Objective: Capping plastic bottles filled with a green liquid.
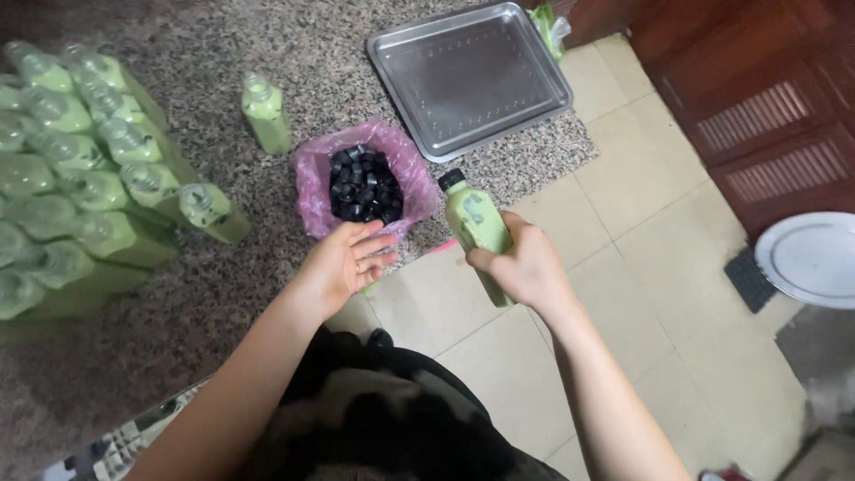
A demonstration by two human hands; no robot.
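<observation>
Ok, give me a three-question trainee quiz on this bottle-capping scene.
1. True or false: the bottle in the right hand already has a black cap on.
2. The pink bag holds: A) green straws B) black caps C) labels.
3. Fill in: the metal tray lies on the speckled ____ surface, beyond the bag.

Key: 1 true. 2 B; the left hand is at the bag's near edge. 3 stone; the tray holds nothing visible.
</observation>
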